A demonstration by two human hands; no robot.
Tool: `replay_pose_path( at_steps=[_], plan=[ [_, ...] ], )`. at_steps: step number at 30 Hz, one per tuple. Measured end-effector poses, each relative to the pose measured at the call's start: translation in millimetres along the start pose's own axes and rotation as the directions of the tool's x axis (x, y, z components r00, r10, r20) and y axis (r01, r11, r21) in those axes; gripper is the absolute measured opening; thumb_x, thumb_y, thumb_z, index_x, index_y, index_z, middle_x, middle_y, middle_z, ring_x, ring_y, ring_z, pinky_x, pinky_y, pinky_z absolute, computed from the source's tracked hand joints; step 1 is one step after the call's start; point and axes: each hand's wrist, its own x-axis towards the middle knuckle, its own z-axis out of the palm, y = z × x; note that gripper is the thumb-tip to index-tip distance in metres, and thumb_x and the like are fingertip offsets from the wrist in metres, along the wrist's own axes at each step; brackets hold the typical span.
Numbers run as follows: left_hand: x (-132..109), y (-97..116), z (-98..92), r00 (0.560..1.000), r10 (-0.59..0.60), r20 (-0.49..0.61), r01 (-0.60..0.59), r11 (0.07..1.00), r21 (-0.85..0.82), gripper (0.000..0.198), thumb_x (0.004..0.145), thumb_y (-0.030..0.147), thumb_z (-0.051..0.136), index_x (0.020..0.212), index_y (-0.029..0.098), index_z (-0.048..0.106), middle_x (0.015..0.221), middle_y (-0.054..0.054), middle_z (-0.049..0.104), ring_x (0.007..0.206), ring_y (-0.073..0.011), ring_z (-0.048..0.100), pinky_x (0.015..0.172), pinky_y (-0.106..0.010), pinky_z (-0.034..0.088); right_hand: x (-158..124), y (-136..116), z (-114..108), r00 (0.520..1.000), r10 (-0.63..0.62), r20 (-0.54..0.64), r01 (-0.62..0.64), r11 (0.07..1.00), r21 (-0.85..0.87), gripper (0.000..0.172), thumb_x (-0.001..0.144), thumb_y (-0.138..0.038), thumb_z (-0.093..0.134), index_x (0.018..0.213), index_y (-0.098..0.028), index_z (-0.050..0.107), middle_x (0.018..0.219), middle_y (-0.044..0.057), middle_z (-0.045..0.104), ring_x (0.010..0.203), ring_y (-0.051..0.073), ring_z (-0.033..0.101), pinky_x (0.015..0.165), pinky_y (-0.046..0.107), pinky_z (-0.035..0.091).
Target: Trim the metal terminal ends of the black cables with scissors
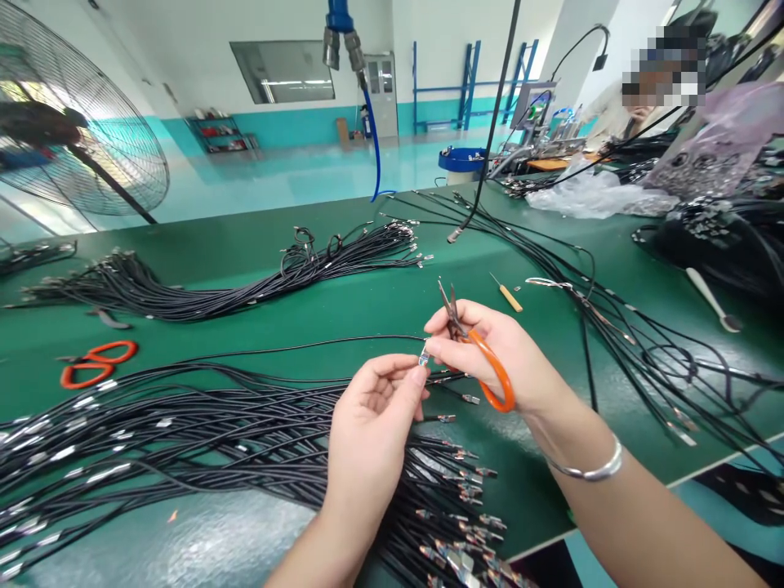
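Observation:
My left hand (375, 416) pinches the end of a black cable (367, 338) between thumb and forefinger. A small shiny piece (424, 357) shows at that cable end, with the fingertips of my right hand (483, 343) touching it from the other side. Orange-handled scissors (499, 384) are held in my right hand, their blades slightly apart and pointing up and away. Beneath and left of my hands lies a thick bundle of black cables (245, 416). Many of its ends carry metal tips and stripped, coloured wires.
More black cables (233, 298) lie behind, and others (551, 278) to the right. Another orange scissors (101, 363), a yellow-handled pick (510, 298) and a brush (710, 298) rest on the green table (343, 306). A hose (490, 147) hangs overhead. A person (637, 114) sits at back right.

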Motion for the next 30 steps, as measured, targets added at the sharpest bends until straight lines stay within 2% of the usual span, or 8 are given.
replay_pose_path(
  at_steps=[5, 13, 22, 26, 30],
  plan=[
    [-1.7, -0.5, -3.8, 0.996, -0.079, 0.042, 0.080, 0.996, -0.026, 0.016, 0.075, 0.032, 0.073, 0.074, 0.017, 0.068, 0.066, 0.002, 0.063, 0.056, -0.0052, 0.048, 0.051, -0.015, 0.038, -3.1, -1.9, 2.2, 0.996, -0.040, 0.077, 0.036, 0.998, 0.044, 0.015, 0.077, -0.018, 0.070, 0.088, -0.017, 0.060, 0.074, -0.004, 0.059, 0.066, 0.007, 0.058, 0.060, 0.018, 0.050],
    [-3.4, -0.1, -5.6, 0.995, -0.046, 0.084, 0.052, 0.996, -0.074, 0.010, 0.078, 0.027, 0.070, 0.081, 0.018, 0.072, 0.078, -0.002, 0.071, 0.065, -0.0086, 0.056, 0.059, -0.018, 0.044, -1.3, 1.4, 2.3, 0.998, -0.017, 0.068, 0.011, 0.996, 0.093, 0.012, 0.079, -0.017, 0.070, 0.087, -0.018, 0.060, 0.073, -0.005, 0.059, 0.062, 0.005, 0.060, 0.061, 0.015, 0.050],
    [-3.5, -0.5, -6.7, 0.996, -0.037, 0.081, 0.044, 0.994, -0.096, 0.008, 0.078, 0.024, 0.070, 0.082, 0.018, 0.072, 0.077, -0.001, 0.071, 0.065, -0.0075, 0.058, 0.058, -0.016, 0.046, -1.1, 5.1, -0.2, 0.998, -0.006, 0.060, 0.001, 0.997, 0.078, 0.015, 0.079, -0.021, 0.071, 0.089, -0.018, 0.061, 0.075, -0.004, 0.059, 0.064, 0.007, 0.059, 0.063, 0.020, 0.050],
    [-3.4, -1.0, -3.5, 0.999, 0.038, 0.025, -0.037, 0.998, -0.057, 0.014, 0.076, 0.022, 0.073, 0.089, 0.021, 0.073, 0.076, 0.000, 0.071, 0.064, -0.0082, 0.060, 0.054, -0.016, 0.047, 0.2, 4.3, 0.1, 0.999, -0.022, 0.031, 0.020, 0.998, 0.055, 0.014, 0.078, -0.020, 0.070, 0.088, -0.017, 0.061, 0.074, -0.004, 0.058, 0.063, 0.007, 0.056, 0.061, 0.019, 0.047],
    [-3.6, 2.4, -1.6, 0.971, 0.239, 0.016, -0.239, 0.960, 0.150, 0.011, 0.075, 0.017, 0.073, 0.085, 0.022, 0.075, 0.079, 0.000, 0.071, 0.068, -0.0092, 0.062, 0.060, -0.018, 0.049, -3.4, -2.3, -1.1, 0.999, -0.036, 0.027, 0.035, 0.999, 0.034, 0.013, 0.077, -0.017, 0.069, 0.086, -0.017, 0.061, 0.072, -0.005, 0.057, 0.061, 0.005, 0.052, 0.058, 0.017, 0.044]
  ],
)
